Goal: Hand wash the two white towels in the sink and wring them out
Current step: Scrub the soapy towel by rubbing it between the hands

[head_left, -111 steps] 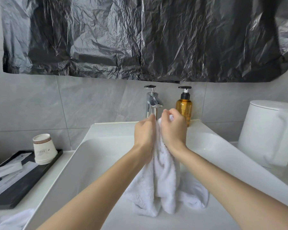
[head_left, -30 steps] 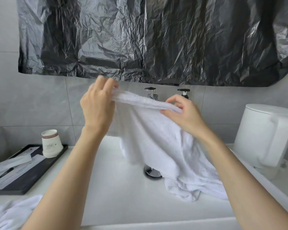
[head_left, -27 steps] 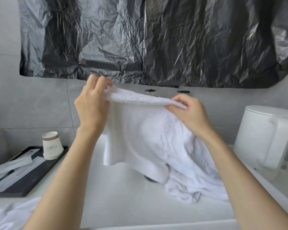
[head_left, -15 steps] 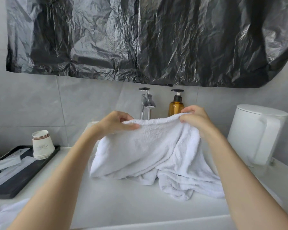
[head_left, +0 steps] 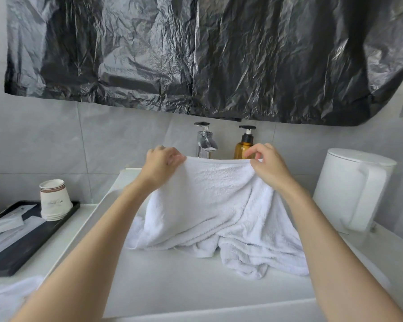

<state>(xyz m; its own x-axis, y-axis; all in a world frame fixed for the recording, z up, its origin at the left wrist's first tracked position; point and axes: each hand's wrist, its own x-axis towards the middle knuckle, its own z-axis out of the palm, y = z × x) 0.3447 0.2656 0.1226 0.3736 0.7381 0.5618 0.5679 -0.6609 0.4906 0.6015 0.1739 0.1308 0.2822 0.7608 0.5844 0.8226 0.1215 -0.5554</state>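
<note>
White terry at centre frame: holds the towel [head_left: 209,201] up by its top edge, stretched flat above the sink [head_left: 196,289]. Pinches the left corner with the left hand [head_left: 161,166], fingers curled on the cloth. Pinches the right corner with the right hand [head_left: 269,166], thumb and forefinger on the hem, other fingers lifted. Lets the lower folds bunch on the basin floor, lower centre. Second white cloth [head_left: 2,296] heaped at the lower left corner, near the black tray [head_left: 21,247]. Faucet [head_left: 205,142] and amber soap bottle [head_left: 243,147] just behind the top edge, upper centre.
</note>
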